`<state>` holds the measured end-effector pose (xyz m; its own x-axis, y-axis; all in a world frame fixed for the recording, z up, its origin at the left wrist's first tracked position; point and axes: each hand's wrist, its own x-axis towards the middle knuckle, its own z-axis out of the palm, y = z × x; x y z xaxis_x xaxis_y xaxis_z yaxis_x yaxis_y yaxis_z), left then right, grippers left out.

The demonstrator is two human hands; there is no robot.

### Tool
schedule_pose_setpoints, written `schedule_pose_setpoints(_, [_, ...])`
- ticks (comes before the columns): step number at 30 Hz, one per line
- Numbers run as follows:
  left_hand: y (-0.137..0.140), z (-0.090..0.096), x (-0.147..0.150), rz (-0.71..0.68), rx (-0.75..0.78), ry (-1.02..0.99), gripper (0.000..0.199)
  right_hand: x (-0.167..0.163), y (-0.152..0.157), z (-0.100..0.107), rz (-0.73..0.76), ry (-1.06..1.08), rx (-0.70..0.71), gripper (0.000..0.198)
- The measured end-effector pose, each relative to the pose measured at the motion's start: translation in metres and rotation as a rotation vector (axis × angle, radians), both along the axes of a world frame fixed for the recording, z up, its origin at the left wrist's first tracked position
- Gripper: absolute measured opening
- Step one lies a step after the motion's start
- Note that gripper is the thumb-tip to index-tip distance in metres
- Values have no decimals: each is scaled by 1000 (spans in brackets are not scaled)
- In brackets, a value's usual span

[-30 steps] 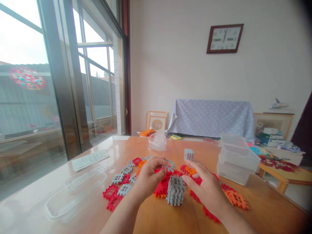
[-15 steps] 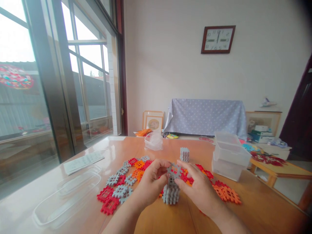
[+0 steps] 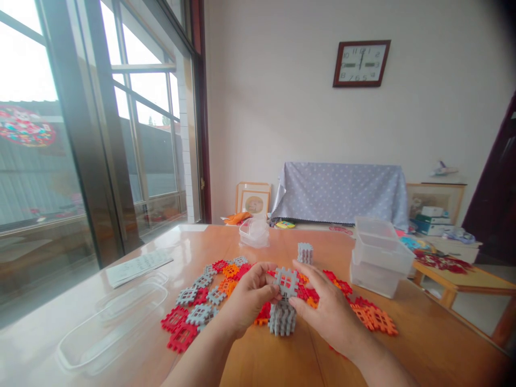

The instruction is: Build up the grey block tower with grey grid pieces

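A grey interlocking window-shaped building tile (image 3: 281,272) is held up on edge above a grey tile stack (image 3: 281,321). My left hand (image 3: 253,296) pinches its left side between thumb and fingers. On the other side my right hand (image 3: 328,306) curves around with thumb and forefinger apart. The right thumb is close to the top of the stack; whether it touches is unclear. Red tiles (image 3: 182,338), grey tiles (image 3: 186,295) and orange tiles (image 3: 230,271) lie loose to the left and behind my hands. Farther back stands a second grey stack (image 3: 305,252).
More orange tiles (image 3: 381,321) lie at the right. A clear lidded box (image 3: 377,274) stands behind them. At left are a transparent lid (image 3: 64,359) and a printed sheet (image 3: 139,267). A small clear container (image 3: 253,234) sits near the wooden table's (image 3: 201,242) far edge.
The held grey tile has tipped more upright, its face now toward me. My left fingers have shifted lower on its edge. My right hand stays nearly in place.
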<state>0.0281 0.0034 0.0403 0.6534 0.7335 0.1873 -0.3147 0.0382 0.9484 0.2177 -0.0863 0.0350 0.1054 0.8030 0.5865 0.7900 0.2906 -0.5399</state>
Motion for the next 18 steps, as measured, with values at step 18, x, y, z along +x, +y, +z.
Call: schedule_pose_setpoints(18, [-5, 3, 4, 50, -108, 26, 36, -7, -1, 3, 21, -32, 118, 43])
